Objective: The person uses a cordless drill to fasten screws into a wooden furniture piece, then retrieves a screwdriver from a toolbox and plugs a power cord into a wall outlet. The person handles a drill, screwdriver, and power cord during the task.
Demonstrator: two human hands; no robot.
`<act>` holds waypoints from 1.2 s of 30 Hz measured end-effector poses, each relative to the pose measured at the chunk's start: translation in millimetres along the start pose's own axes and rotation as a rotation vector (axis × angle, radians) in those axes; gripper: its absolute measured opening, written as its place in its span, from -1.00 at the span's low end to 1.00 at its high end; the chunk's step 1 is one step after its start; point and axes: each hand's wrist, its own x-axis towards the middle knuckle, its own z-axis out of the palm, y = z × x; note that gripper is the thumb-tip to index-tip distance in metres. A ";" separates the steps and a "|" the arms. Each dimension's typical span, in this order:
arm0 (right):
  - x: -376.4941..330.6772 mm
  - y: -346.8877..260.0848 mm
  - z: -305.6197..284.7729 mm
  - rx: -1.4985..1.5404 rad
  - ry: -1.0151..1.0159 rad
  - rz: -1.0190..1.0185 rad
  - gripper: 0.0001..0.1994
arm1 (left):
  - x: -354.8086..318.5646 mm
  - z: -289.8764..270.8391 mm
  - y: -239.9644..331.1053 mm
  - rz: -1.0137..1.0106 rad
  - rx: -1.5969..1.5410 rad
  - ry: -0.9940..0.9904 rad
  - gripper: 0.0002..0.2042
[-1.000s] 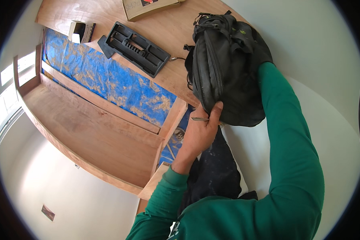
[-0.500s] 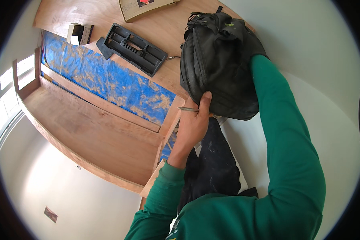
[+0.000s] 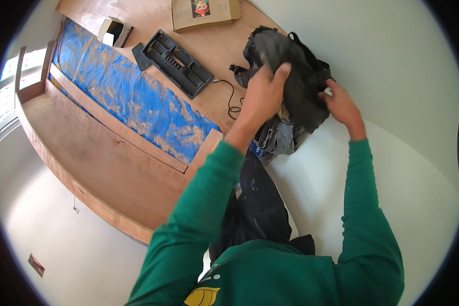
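A dark grey-black backpack, blurred by motion, is held between my two hands at the far right of the wooden board. On its left side is my left hand, thumb raised along the fabric and the fingertips partly hidden and smeared. My right hand pinches the bag's right edge between thumb and fingers. Below the bag, crumpled grey fabric shows, with a bit of blue beside it. A thin black cable curls on the board just left of my left hand.
A black plastic tray-like case lies on the wooden board. Beyond are a small open box and a cardboard box. Blue sheeting covered in sawdust lies left, beside a wooden trough. A white wall curves along the right.
My right hand, hidden at the backpack before, is now out at its right edge. The backpack has tilted and shifted up, baring grey fabric and the cable. My left hand has moved up; its pencil-like stick no longer shows.
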 end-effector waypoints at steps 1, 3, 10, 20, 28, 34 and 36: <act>-12.7 -12.4 -15.4 0.101 0.046 0.064 -0.51 | 15.7 0.8 9.0 0.018 0.028 -0.001 -0.41; -30.5 -34.0 -39.7 0.293 0.144 0.157 -0.48 | 41.5 -1.2 23.8 0.067 0.089 0.023 -0.38; -33.0 -48.6 -18.4 0.066 0.390 0.191 -0.39 | 79.5 -54.5 21.7 -0.176 -0.083 0.013 -0.32; -54.1 -67.9 -16.1 0.136 0.549 0.135 -0.55 | -76.1 -123.3 -90.9 -0.303 -0.470 0.020 -0.17; -70.1 -96.5 129.4 0.384 -0.056 0.072 -0.39 | -251.0 -169.8 -127.5 -0.341 -1.089 0.133 -0.19; 52.2 -82.3 357.4 0.897 -0.139 0.773 -0.34 | -369.6 -158.6 -96.5 -0.281 -1.338 0.301 -0.17; 76.2 -81.1 390.2 1.161 -0.132 0.921 -0.64 | -395.4 -159.4 -90.1 -0.213 -1.435 0.370 -0.20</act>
